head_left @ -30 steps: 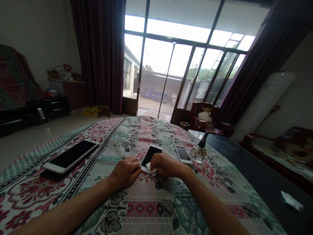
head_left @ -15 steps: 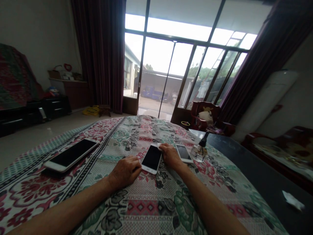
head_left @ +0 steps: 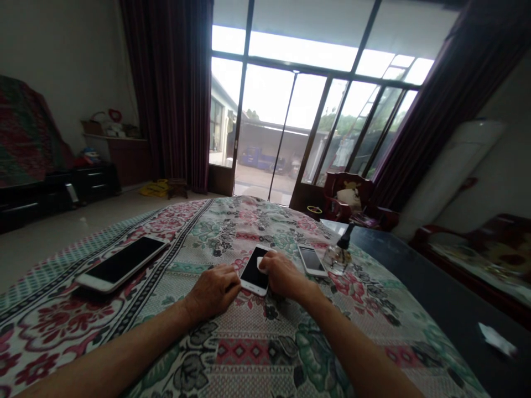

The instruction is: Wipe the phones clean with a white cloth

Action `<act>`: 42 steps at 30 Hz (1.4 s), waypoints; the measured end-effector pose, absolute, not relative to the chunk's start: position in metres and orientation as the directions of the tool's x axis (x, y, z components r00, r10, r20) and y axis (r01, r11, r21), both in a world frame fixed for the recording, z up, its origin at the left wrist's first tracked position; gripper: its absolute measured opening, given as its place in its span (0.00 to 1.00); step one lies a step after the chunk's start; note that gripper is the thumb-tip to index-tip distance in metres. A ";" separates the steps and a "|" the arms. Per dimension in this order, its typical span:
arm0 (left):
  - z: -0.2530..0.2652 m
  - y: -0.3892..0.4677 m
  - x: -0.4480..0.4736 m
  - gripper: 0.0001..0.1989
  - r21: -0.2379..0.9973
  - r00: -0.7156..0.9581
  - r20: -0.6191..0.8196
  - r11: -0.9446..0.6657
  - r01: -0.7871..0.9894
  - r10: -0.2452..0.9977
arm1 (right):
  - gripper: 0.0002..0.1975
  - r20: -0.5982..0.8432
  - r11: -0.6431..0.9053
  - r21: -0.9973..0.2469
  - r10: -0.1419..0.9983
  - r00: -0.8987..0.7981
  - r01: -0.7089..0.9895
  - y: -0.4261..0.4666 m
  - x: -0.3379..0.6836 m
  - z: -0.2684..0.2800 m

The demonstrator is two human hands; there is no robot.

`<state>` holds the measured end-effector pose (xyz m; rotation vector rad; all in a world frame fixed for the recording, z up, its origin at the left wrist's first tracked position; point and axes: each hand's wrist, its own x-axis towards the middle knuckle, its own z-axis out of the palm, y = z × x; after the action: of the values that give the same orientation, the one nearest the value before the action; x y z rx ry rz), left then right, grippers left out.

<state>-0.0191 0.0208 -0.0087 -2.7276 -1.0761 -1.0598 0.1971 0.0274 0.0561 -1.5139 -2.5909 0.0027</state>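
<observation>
A white smartphone (head_left: 253, 275) with a dark screen lies flat on the patterned tablecloth (head_left: 244, 331). At its left edge, my left hand (head_left: 213, 288) is closed, with the fingertips holding the side of the phone. My right hand (head_left: 286, 275) pinches a small white wipe (head_left: 261, 264) and presses it on the screen, covering the phone's right side. Just right of that hand lies a second white phone (head_left: 312, 260), and beside it stands a clear bottle (head_left: 338, 257) with a black pump top. A larger white phone or tablet (head_left: 122, 263) rests off to the left.
On the right, a dark tabletop (head_left: 435, 309) adjoins the cloth and carries a crumpled white tissue (head_left: 496, 339). Beyond the table are a wooden armchair (head_left: 348, 193), glass doors (head_left: 274, 138) and dark curtains (head_left: 170, 99).
My right hand has moved the white wipe from the phone's upper right corner down and left onto the middle of the screen. My left hand has stayed in place.
</observation>
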 end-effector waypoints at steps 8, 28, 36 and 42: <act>-0.010 0.021 -0.020 0.08 0.218 0.543 0.573 -0.753 0.622 0.614 | 0.04 0.021 0.632 -0.065 0.774 -0.632 0.772 -0.004 0.172 0.066; -0.008 0.019 -0.019 0.08 0.214 0.535 0.591 -0.757 0.618 0.604 | 0.20 0.328 0.431 -0.145 0.870 -0.367 0.891 0.065 0.205 0.026; -0.007 0.021 -0.018 0.09 0.214 0.533 0.596 -0.758 0.617 0.601 | 0.21 0.305 0.435 -0.165 0.876 -0.374 0.885 0.067 0.210 0.028; -0.007 0.019 -0.019 0.09 0.195 0.535 0.599 -0.756 0.625 0.596 | 0.17 0.274 0.571 -0.142 0.807 -0.523 0.808 0.043 0.188 0.039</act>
<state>-0.0185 0.0190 -0.0071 -2.7142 -1.0804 -1.0337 0.1883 0.0434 0.0389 -1.3251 -2.4979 -0.0038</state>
